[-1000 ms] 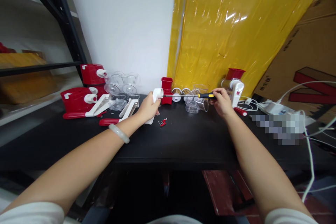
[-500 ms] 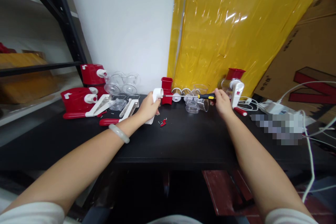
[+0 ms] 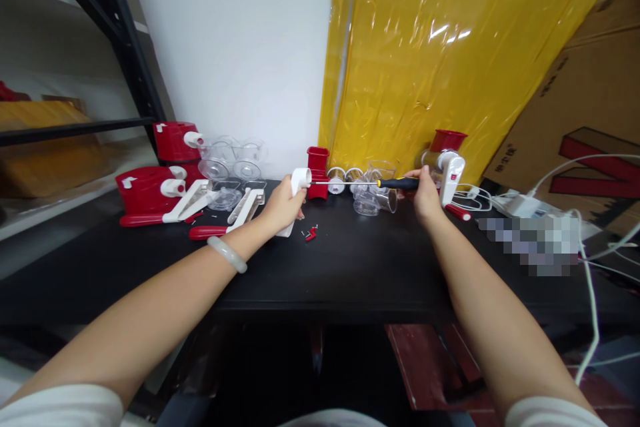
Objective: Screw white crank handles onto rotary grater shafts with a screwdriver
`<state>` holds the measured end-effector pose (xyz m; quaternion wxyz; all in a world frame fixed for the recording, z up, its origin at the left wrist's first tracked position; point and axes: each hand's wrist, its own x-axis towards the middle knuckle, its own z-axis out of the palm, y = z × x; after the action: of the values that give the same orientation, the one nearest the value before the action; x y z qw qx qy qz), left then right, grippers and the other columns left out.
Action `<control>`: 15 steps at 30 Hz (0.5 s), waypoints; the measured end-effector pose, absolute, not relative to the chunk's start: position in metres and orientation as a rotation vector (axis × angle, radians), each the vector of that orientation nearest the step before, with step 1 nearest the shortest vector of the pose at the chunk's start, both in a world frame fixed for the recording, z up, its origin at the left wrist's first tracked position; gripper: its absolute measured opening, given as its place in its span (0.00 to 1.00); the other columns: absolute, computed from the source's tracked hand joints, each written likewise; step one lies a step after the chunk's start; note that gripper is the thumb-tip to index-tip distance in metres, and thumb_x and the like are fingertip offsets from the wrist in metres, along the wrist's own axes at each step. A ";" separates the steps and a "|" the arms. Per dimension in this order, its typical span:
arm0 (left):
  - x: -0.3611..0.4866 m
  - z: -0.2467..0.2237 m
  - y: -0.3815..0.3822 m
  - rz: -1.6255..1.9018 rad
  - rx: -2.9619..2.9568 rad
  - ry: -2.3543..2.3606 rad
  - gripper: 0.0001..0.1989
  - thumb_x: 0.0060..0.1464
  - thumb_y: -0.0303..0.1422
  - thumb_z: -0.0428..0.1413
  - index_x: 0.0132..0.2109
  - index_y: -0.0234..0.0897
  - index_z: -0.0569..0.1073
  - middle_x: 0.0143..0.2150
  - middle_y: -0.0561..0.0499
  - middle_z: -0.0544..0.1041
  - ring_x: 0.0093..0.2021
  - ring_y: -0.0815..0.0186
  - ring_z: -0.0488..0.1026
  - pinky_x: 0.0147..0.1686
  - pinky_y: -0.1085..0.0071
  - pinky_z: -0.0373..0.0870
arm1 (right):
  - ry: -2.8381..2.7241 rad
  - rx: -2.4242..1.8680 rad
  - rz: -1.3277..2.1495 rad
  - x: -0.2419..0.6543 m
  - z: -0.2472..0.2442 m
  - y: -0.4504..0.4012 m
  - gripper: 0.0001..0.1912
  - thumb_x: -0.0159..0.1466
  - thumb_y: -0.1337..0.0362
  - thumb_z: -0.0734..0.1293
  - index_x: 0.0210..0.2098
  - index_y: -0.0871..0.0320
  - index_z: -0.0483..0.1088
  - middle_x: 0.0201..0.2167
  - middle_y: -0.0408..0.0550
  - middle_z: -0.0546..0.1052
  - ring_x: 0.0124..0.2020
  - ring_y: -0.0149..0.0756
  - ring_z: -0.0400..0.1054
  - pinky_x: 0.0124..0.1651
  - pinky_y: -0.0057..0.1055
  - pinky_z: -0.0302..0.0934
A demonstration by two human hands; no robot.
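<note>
My left hand (image 3: 286, 203) is closed round a white plastic part (image 3: 301, 179) with a round opening facing right. My right hand (image 3: 425, 195) grips the end of the black and yellow handle of a screwdriver (image 3: 397, 183). The screwdriver lies level, and its thin shaft points left, with the tip at the opening of the white part; whether it touches a screw inside cannot be seen. Small red pieces (image 3: 311, 234) and screws lie on the black table (image 3: 350, 273) below. Behind the shaft stand a red part (image 3: 317, 167) and metal drums (image 3: 337, 180).
At the left are red housings (image 3: 143, 193), white arms with red handles (image 3: 205, 233) and clear cups (image 3: 247, 155). Clear parts (image 3: 367, 200) lie behind the screwdriver. An assembled red and white device (image 3: 453, 173), white cables (image 3: 590, 293) and a carton (image 3: 575, 107) are at the right.
My right hand has shifted slightly right along the handle, and more of the black handle shows. My left hand and the white part have stayed in place.
</note>
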<state>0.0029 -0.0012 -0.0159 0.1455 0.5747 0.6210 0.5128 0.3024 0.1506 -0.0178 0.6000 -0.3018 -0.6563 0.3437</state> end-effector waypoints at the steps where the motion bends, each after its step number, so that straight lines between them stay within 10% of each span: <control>1: 0.003 -0.016 -0.001 1.478 1.657 1.786 0.05 0.58 0.33 0.50 0.41 0.39 0.60 0.29 0.56 0.71 0.17 0.71 0.70 0.19 0.73 0.68 | -1.513 -0.742 0.772 0.302 -0.018 0.150 0.24 0.61 0.37 0.59 0.31 0.52 0.63 0.17 0.37 0.63 0.17 0.31 0.60 0.23 0.30 0.59; 9: 0.001 -0.016 -0.001 1.463 1.679 1.784 0.05 0.58 0.32 0.49 0.40 0.39 0.60 0.30 0.57 0.70 0.17 0.71 0.71 0.19 0.73 0.68 | -1.392 -0.623 0.915 0.300 -0.016 0.148 0.07 0.55 0.59 0.64 0.33 0.52 0.64 0.27 0.38 0.66 0.20 0.28 0.59 0.21 0.27 0.58; 15: 0.001 -0.016 0.000 1.475 1.660 1.786 0.05 0.58 0.32 0.49 0.40 0.39 0.60 0.30 0.57 0.71 0.17 0.71 0.70 0.19 0.73 0.68 | -1.408 -0.562 0.887 0.300 -0.016 0.146 0.17 0.59 0.45 0.64 0.33 0.52 0.64 0.29 0.41 0.67 0.27 0.32 0.65 0.25 0.29 0.63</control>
<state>0.0014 -0.0002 -0.0156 0.1454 0.5763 0.6200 0.5122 0.2999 0.1457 -0.0159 0.6386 -0.2462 -0.6168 0.3888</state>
